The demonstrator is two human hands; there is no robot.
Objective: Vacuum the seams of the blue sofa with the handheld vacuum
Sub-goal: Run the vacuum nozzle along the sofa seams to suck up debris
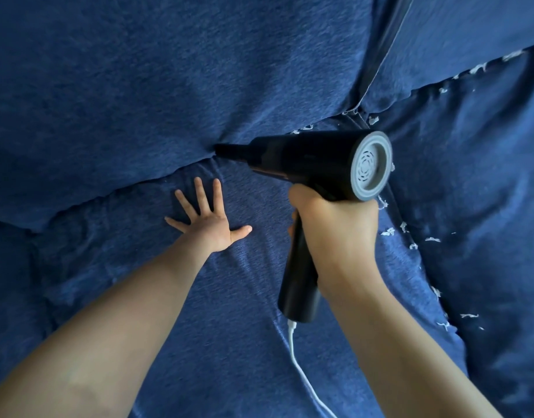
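One handheld vacuum, black with a grey vented end cap, sits near the middle of the view. Its narrow nozzle points toward nine o'clock, and the tip is pushed into the seam where the back cushion meets the seat cushion of the blue sofa. The right hand is wrapped tightly around the vacuum's handle, which hangs down toward six o'clock. One white cord is plugged into the bottom of the handle and trails off toward the lower edge.

The left hand lies flat on the seat cushion at about eight o'clock from the nozzle tip, fingers straight and spread, holding nothing, with the fabric wrinkled around it. It is near the nozzle but not touching it.

Four cushion panels show in all: two back cushions above and two seat cushions below. They meet at one junction at about one o'clock from the vacuum body. White scraps lie scattered along the seams, more than a dozen of them, too small to count exactly. Some trail toward two o'clock along the right back seam, others toward five o'clock along the seam between the two seat cushions. A few sit just above the vacuum body.
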